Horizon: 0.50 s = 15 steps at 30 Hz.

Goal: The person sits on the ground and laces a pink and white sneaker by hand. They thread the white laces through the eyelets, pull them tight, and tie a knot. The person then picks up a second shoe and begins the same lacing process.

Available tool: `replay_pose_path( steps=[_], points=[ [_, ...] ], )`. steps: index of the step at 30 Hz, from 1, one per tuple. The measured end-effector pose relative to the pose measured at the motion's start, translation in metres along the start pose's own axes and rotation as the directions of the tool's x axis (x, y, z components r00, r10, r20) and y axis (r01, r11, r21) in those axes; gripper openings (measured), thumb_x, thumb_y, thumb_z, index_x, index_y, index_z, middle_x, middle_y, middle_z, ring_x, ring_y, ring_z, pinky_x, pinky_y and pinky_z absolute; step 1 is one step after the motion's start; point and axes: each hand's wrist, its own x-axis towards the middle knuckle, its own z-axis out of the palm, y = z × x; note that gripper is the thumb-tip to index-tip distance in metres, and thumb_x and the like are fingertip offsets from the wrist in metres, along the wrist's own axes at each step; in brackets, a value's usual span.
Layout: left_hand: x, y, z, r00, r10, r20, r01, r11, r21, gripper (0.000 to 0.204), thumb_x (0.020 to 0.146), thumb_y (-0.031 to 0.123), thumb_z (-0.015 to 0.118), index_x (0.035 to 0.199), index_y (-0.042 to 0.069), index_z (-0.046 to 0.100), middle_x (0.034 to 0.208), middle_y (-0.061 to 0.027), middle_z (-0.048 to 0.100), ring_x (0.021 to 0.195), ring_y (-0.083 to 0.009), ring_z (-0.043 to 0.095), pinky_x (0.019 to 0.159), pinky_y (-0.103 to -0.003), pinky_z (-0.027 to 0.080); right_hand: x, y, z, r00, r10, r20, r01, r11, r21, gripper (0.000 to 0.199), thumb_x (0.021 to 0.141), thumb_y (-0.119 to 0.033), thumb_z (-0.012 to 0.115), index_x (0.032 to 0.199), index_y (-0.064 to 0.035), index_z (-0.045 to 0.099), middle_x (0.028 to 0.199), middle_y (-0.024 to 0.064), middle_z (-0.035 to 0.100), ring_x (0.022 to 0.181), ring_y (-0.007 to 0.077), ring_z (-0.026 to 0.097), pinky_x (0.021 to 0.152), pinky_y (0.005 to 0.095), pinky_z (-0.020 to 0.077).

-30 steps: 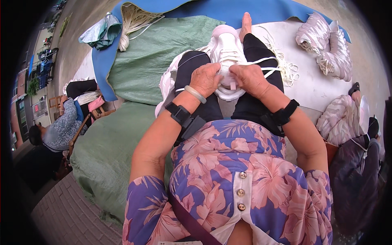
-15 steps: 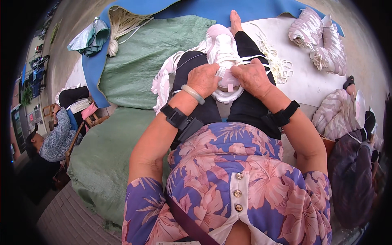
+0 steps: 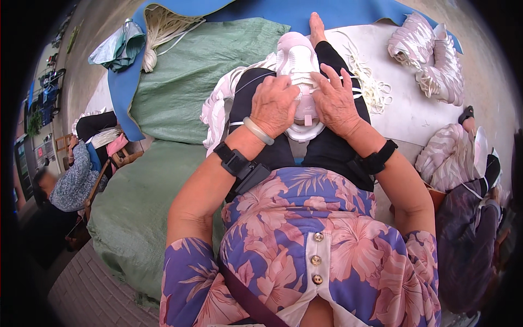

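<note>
One white and pale-pink shoe (image 3: 298, 66) rests at upper centre of the frame, its toe toward the top, on the dark trousers (image 3: 243, 102) of a seated person. The left hand (image 3: 275, 106) curls against the shoe's left edge near the tongue. The right hand (image 3: 333, 103) meets the opposite edge with thumb and forefinger bent low and the other fingers raised. Whether either grip is pinching anything cannot be told, since the knuckles hide the fingertips.

Lacing looks under way but unfinished: a loose strand of white lace (image 3: 356, 89) trails past the right hand, and no bow is visible. How many holes are threaded is too covered to count.

Right of centre, a tangle of loose laces (image 3: 376, 94) lies on a pale sheet (image 3: 417, 120); a lace bundle (image 3: 158, 34) sits upper left, and stacked shoe pieces (image 3: 440, 68) upper right.
</note>
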Motion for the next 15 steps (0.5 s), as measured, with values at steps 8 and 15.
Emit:
replay_pose_path(
  steps=[8,15],
  points=[
    [-0.0024,-0.0001,0.0075,1.0,0.018,-0.01,-0.017,0.997,0.08,0.019,0.069,0.006,0.059,0.087,0.01,0.061,0.11,-0.0107,0.053,0.1,-0.0305,0.05,0.078,-0.041,0.041,0.0004,-0.0016,0.0081,0.995,0.094,-0.012,-0.093,0.995,0.037,0.006,0.073,-0.01,0.055,0.076,-0.0048,0.057,0.12,0.0121,0.046,0.122,0.0311,0.036,0.098,0.0541,0.0244],
    [-0.0082,-0.0015,0.0045,0.999,-0.022,0.025,0.018,0.99,0.14,0.026,0.069,0.006,0.058,0.094,0.012,0.061,0.114,-0.0101,0.052,0.101,-0.0299,0.05,0.078,-0.041,0.041,0.0023,0.0022,0.0063,0.993,0.116,0.012,-0.117,0.987,0.114,0.008,0.073,-0.009,0.055,0.078,-0.0021,0.055,0.118,0.0129,0.048,0.113,0.0281,0.044,0.092,0.0483,0.0327]
  ],
)
